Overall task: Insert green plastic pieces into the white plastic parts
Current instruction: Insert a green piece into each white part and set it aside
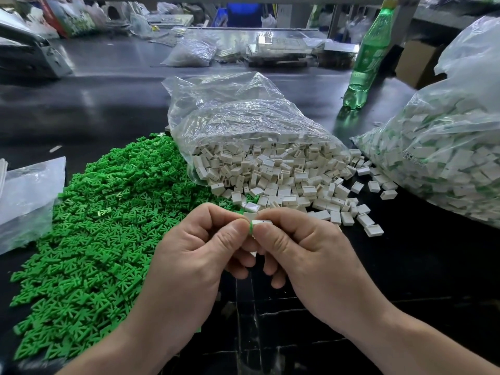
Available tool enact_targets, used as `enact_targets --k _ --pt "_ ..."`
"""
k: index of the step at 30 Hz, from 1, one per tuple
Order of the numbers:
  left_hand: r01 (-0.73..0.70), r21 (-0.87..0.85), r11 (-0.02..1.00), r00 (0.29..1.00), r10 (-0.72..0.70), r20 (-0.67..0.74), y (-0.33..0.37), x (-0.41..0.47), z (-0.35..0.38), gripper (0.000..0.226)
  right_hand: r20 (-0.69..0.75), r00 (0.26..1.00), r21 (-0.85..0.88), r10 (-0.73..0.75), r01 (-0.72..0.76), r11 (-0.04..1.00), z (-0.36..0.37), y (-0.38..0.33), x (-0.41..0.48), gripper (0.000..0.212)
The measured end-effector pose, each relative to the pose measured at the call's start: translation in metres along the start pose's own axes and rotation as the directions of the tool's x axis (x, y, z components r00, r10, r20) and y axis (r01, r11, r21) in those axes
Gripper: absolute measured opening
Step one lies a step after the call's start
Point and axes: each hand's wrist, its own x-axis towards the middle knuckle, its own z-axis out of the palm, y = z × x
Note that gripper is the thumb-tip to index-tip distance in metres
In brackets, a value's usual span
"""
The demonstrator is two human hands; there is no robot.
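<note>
Above the counter's [405, 266] near edge, I am pinching a green piece [250, 228] in my left hand [194, 247] and clamping my right hand's [305, 253] fingers [273, 236] on a white part [261, 222], holding them end to end for a straight insertion.

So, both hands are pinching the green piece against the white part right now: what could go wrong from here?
1. The left hand pinches the green piece against the white part held by the right hand. Fingertips hide most of the joint, so it could go in skewed or slip out.
2. A dropped piece would likely get lost in the green pile or the loose white parts just beyond the hands.
</note>
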Motion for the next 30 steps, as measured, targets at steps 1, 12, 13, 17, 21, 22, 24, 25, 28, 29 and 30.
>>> enact_targets --k 1,12,13,17,21,22,24,25,28,29,30 --pt "0.015 -0.053 0.999 1.000 -0.015 0.001 -0.001 0.000 0.001 0.013 -0.001 1.000 0.022 0.009 -0.009 1.000 0.001 0.000 0.000 0.015" --pt "0.027 -0.264 0.964 1.000 -0.028 0.001 -0.002 -0.001 0.012 0.019 -0.048 0.998 0.168 0.044 -0.036 0.985 0.009 -0.001 0.000 0.020" --pt "0.032 -0.274 0.961 0.999 -0.031 0.007 -0.001 -0.001 0.012 0.019 -0.051 0.998 0.172 0.048 -0.038 0.984 0.009 -0.002 -0.001 0.020" --pt "0.031 -0.349 0.937 1.000 -0.027 0.017 0.001 -0.004 0.014 0.019 -0.064 0.998 0.191 0.028 -0.015 0.981 0.014 -0.006 -0.003 0.022" --pt "-0.002 -0.323 0.946 1.000 0.002 0.000 -0.001 -0.004 0.014 0.018 -0.072 0.997 0.226 0.037 -0.019 0.974 0.016 -0.009 -0.001 0.021" --pt "-0.005 -0.303 0.953 1.000 0.005 -0.002 -0.002 -0.004 0.013 0.019 -0.061 0.997 0.215 0.049 -0.034 0.976 0.016 -0.010 -0.001 0.021" --pt "-0.014 -0.243 0.970 1.000 0.014 -0.003 -0.002 -0.002 0.010 0.020 -0.039 0.997 0.167 0.073 -0.065 0.984 0.013 -0.011 0.001 0.020" --pt "-0.010 -0.200 0.980 1.000 0.011 0.004 -0.003 -0.002 0.007 0.021 -0.027 0.996 0.142 0.084 -0.079 0.987 0.011 -0.010 0.001 0.019" --pt "0.045 -0.125 0.991 0.998 -0.037 0.060 -0.004 -0.001 0.000 0.026 0.016 0.992 0.100 0.122 -0.123 0.987 0.006 -0.009 0.001 0.019" --pt "0.047 -0.120 0.992 0.997 -0.038 0.070 -0.004 -0.001 -0.001 0.026 0.022 0.992 0.098 0.124 -0.126 0.987 0.005 -0.009 0.000 0.020" --pt "0.035 -0.117 0.992 0.997 -0.026 0.075 -0.005 -0.001 0.000 0.025 0.021 0.993 0.094 0.118 -0.119 0.988 0.005 -0.009 0.000 0.020"
